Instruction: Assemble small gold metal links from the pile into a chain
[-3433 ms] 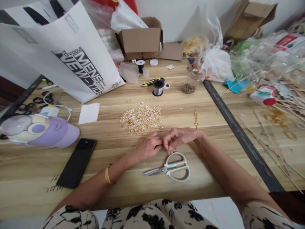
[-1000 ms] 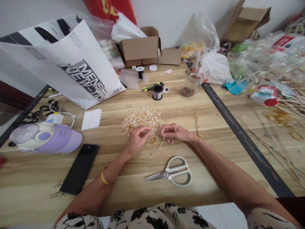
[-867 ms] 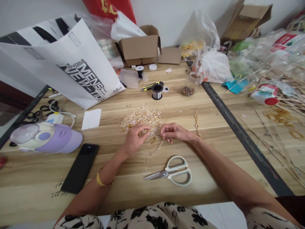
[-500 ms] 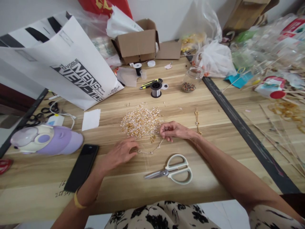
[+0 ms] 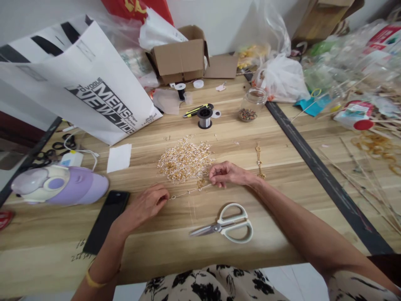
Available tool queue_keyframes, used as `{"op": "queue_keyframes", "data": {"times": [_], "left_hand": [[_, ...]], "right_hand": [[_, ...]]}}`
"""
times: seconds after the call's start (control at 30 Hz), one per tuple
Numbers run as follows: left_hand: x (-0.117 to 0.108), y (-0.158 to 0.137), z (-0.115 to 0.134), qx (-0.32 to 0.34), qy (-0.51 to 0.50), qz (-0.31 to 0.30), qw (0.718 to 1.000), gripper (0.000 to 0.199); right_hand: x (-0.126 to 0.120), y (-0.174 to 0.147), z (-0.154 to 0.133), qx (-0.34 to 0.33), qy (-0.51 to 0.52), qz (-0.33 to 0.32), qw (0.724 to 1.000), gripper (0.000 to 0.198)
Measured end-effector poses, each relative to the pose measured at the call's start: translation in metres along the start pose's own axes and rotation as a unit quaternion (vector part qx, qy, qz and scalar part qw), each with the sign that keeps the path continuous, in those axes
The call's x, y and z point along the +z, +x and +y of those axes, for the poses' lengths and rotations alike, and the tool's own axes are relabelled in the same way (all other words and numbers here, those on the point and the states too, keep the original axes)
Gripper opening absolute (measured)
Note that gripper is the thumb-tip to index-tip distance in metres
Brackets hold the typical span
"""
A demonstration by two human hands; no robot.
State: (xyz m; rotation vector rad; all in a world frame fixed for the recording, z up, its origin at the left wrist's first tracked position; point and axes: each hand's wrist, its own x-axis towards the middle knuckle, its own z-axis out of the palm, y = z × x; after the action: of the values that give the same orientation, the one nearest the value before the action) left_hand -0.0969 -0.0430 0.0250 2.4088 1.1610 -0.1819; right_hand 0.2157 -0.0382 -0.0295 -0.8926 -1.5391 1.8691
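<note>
A thin beaded chain with a small ring at its left end stretches between my hands, just above or on the wooden table. My left hand pinches it by the ring end. At the other end, the fingers of my right hand are closed on the chain. Behind it lies a heap of gold and clear beaded pieces, with a small gold cluster at its front edge. Scissors with pale handles rest in front of the chain. Another gold chain piece lies beyond my right wrist.
A wire spool, a yellow-black cutter and a jar of beads stand behind the heap. Left are a phone, a purple bottle and a large paper bag. Plastic bags crowd the back right.
My left hand has moved left, closing on the ring end of the chain. The chain, which sagged in a curve, is now drawn nearly straight. My right hand has hardly moved.
</note>
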Motion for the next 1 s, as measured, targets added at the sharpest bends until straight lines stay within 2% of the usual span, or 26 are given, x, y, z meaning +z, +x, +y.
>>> {"op": "queue_keyframes", "data": {"times": [0.23,0.57,0.7,0.83,1.0], "left_hand": [[-0.003,-0.004,0.0,-0.004,0.033,0.019,0.999,0.017],[-0.005,-0.016,-0.003,0.023,0.052,0.005,0.998,0.017],[-0.009,-0.016,0.0,0.001,0.049,0.022,0.999,0.019],[-0.012,-0.012,-0.001,-0.008,-0.011,0.013,1.0,0.019],[-0.01,-0.01,-0.012,0.007,-0.183,0.02,0.983,0.017]], "right_hand": [[0.004,-0.001,-0.002,0.007,-0.031,-0.014,0.999,0.019],[0.004,-0.002,-0.006,0.008,-0.047,-0.044,0.998,0.011],[0.005,-0.002,-0.005,0.01,-0.049,-0.043,0.998,0.011],[0.005,-0.001,-0.004,0.01,-0.047,-0.035,0.998,0.012],[0.004,-0.001,-0.004,0.013,-0.04,-0.029,0.999,0.015]]}}
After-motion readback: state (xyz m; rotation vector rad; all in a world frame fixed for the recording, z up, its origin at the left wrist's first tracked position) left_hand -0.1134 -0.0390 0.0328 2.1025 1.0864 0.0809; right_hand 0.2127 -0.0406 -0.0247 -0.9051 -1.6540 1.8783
